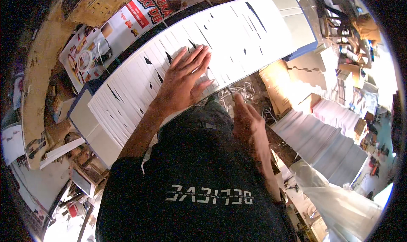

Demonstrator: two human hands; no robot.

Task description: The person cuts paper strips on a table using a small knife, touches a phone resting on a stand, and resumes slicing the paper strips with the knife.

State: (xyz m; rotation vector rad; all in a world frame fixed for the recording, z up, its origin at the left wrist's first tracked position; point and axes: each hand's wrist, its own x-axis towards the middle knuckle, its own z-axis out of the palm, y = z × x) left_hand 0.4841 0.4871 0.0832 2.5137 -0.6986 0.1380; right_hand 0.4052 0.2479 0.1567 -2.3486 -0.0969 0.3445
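A long row of white paper-edged slabs (229, 43), packed side by side like book blocks, stretches from lower left to upper right in front of me. Narrow dark gaps and slits show between many of them. My left hand (185, 74) lies flat on the middle of the row, fingers stretched and slightly apart. Close below the row's near edge is my right hand (249, 119), slightly blurred, with its fingers curled in. Whatever it may hold is too dark and small to make out. Pale boards with blue edges (299, 24) flank the row at both ends.
Tangled white strips (246, 91) lie beyond my right hand. Tall paper stacks (324, 144) stand on the right, near a translucent plastic sheet (335, 199). A printed banner (127, 28) and a tape roll (85, 60) are behind the row. A wooden frame (82, 178) stands lower left.
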